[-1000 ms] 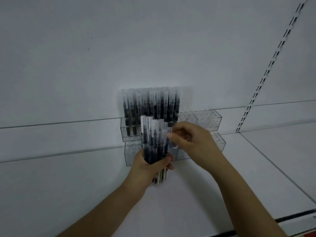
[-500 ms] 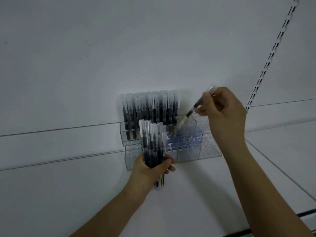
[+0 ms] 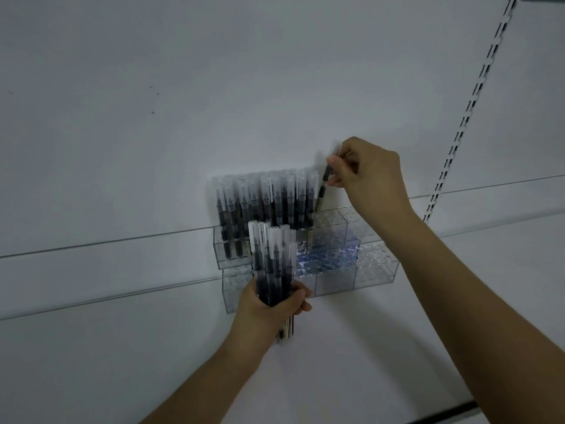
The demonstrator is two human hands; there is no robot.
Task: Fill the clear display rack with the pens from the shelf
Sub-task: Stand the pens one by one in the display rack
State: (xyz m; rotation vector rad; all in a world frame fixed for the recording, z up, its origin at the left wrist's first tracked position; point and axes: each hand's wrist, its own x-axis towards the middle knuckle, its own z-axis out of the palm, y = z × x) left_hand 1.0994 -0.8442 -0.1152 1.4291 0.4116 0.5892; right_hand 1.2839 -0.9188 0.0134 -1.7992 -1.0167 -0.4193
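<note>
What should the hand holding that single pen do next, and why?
Probably lower the single pen straight down into an empty hole just right of the standing pens. The right hand pinches it nearly upright, its lower end at the top tier of the clear rack, where holes further right are still empty. The left hand grips a bundle of pens awaiting their turn.

From my feed, the left hand [image 3: 272, 304] covers the bundle's [image 3: 273, 264] middle; the bundle hides part of the rack [image 3: 360, 270]; both forearms run off the bottom edge.
</note>
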